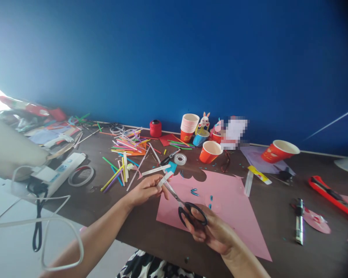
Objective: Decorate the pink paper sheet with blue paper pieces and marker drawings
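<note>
My right hand point(207, 227) grips the black handles of a pair of scissors point(176, 196), with its fingers through the loops. The blades point up and left, at a small white strip point(166, 178) pinched in my left hand point(147, 189). Whether the blades touch the strip is hard to tell. Both hands are above the left part of a pink sheet point(237, 216) with a scalloped cut in its far edge. Small blue cut pieces point(194, 192) lie on the sheet, beyond the scissor handles.
Coloured straws point(130, 143) are strewn at the left, near a power strip point(66, 173) with a looping white cable. Stacked paper cups point(188, 127), an open red cup point(210, 151) and a tape roll point(180, 159) stand beyond the sheet. A red cutter point(333, 197) lies right.
</note>
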`<action>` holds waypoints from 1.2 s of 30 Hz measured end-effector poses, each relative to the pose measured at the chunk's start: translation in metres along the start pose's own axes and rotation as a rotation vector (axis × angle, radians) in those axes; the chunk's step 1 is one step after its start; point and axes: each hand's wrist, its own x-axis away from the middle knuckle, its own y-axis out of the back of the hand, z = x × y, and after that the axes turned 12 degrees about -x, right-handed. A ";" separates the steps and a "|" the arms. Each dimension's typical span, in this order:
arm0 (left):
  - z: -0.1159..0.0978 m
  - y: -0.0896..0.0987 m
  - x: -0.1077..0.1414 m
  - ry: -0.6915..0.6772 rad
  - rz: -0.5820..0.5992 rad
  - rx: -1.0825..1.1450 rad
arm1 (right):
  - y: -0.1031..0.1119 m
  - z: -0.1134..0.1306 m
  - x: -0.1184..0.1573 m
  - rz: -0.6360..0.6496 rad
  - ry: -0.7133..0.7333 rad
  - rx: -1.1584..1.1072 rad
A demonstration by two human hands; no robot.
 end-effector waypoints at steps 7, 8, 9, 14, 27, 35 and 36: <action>-0.002 0.001 0.001 0.008 0.026 0.011 | 0.001 0.001 -0.001 -0.030 -0.005 0.052; -0.002 0.001 0.001 0.010 0.031 0.009 | 0.002 0.001 -0.001 -0.028 -0.006 0.056; -0.002 0.001 0.001 0.012 0.031 0.005 | 0.002 0.001 -0.001 -0.022 -0.008 0.057; -0.001 0.002 0.002 0.016 0.034 -0.004 | 0.004 0.001 -0.001 -0.030 -0.030 0.044; -0.001 0.003 0.002 -0.017 0.031 -0.022 | 0.009 -0.004 -0.003 0.007 -0.053 -0.042; -0.003 0.005 0.003 0.011 0.027 -0.071 | 0.012 -0.004 -0.006 0.023 -0.066 -0.058; -0.003 0.005 0.004 0.021 0.026 -0.079 | 0.013 -0.005 -0.006 0.022 -0.064 -0.055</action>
